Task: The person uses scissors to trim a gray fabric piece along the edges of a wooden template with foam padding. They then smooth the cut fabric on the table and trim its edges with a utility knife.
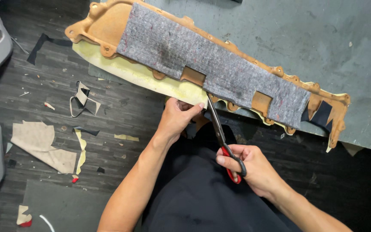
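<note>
Closed around the red loop handles of the steel scissors, the right hand has fingers through the loops, blades pointing up and away toward the panel's near edge. Pinching the pale yellow foam lip just beside the blade tips, the left hand grips with thumb on top. This long brown moulded panel with grey felt covering lies slanting from upper left to lower right, overhanging the grey worktable. Fabric scraps litter the dark floor.
</note>
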